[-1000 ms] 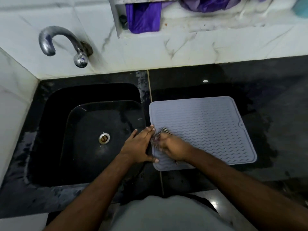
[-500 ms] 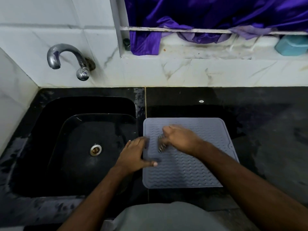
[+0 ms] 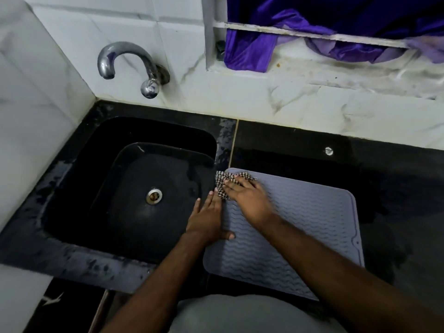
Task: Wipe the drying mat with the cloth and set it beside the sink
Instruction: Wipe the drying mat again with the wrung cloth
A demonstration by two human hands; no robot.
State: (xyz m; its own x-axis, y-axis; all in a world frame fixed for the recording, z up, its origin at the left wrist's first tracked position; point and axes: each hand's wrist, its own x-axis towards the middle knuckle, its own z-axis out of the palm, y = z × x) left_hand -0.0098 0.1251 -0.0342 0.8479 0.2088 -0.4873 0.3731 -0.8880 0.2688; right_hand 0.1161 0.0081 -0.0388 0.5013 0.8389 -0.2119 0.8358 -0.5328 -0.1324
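Observation:
A grey ribbed drying mat (image 3: 300,222) lies flat on the black counter just right of the black sink (image 3: 134,188). A small black-and-white checked cloth (image 3: 222,180) sits on the mat's far left corner. My right hand (image 3: 247,200) lies over the cloth with its fingers spread flat, pressing it onto the mat. Flat on the mat's left edge rests my left hand (image 3: 207,218), fingers straight, thumb on the mat, holding it down.
A chrome tap (image 3: 129,66) juts from the white tiled wall behind the sink. The sink drain (image 3: 154,195) shows in its bottom. Purple fabric (image 3: 312,27) hangs over a window ledge at the back. Wet black counter (image 3: 396,188) stretches right of the mat.
My right hand has slid the cloth from the mat's near left part up to its far left corner. The left hand stays on the mat's left edge. The camera view has shifted.

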